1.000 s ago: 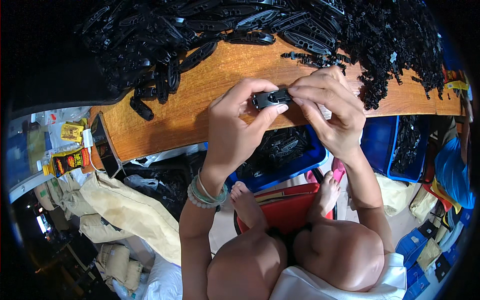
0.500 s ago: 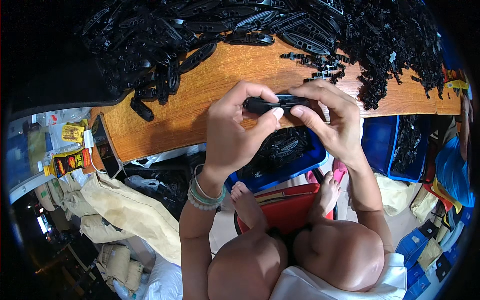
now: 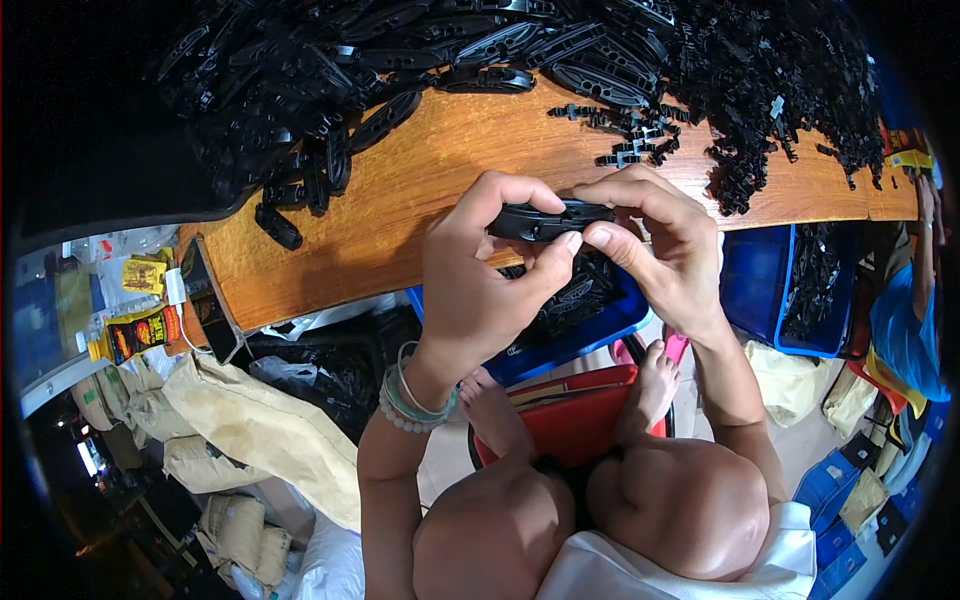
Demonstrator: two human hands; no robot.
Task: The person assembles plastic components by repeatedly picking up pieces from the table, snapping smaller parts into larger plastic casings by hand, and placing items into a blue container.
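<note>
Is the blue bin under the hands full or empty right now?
Partly filled, fullness unclear. The blue bin below the wooden table shows black plastic parts inside, but the left hand and right hand hide much of it.

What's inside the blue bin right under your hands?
The blue bin holds black plastic parts, like the black piece gripped by the left hand and right hand. Both hands cover much of it; its bottom is hidden.

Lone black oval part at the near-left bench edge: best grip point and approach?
Grip the loose oval part across its narrow middle, from above. It lies flat on the wooden bench, long axis diagonal, apart from the black pile, so both long sides look free. The corner edge sits close.
</note>
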